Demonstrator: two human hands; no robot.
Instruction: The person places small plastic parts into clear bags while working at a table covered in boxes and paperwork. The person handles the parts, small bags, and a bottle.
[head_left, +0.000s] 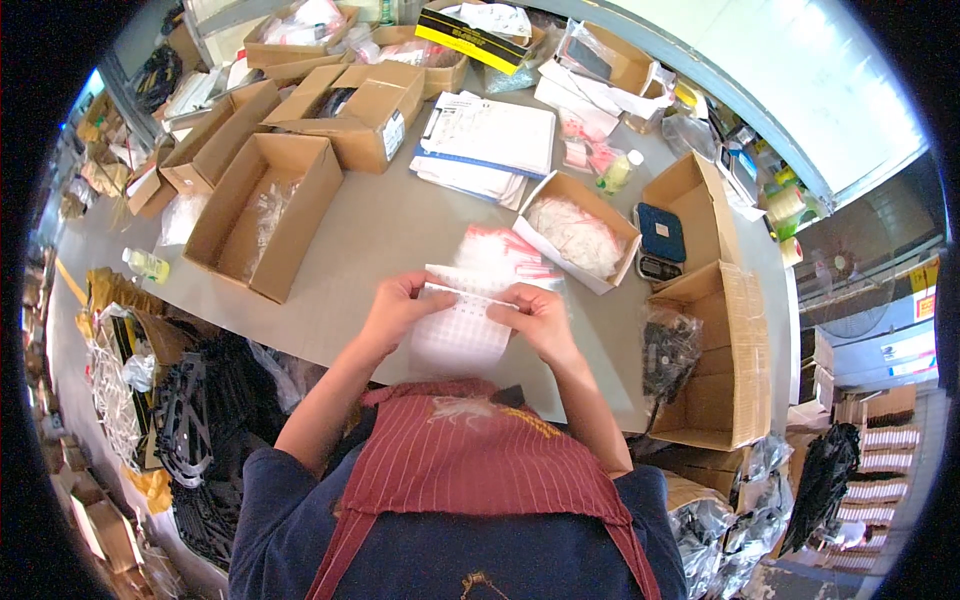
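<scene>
My left hand (400, 308) and my right hand (540, 318) are both closed on a white sheet (460, 342) with rows of small printed marks, perhaps a label sheet. They pinch it near its upper part, thumbs on top, just above the table's near edge. The sheet's lower part hangs toward me and is slightly blurred. Right beyond it lies a pile of clear plastic bags with red strips (498, 248). To the right of that pile, a small white-sided box (556, 258) holds many similar bags (570, 230).
An open cardboard box (322, 195) with crumpled plastic stands left on the grey table (375, 250). Papers (490, 130) lie beyond. At right are a dark blue square device (660, 235), a bottle (618, 175) and a carton (740, 350) with bagged black parts (668, 352).
</scene>
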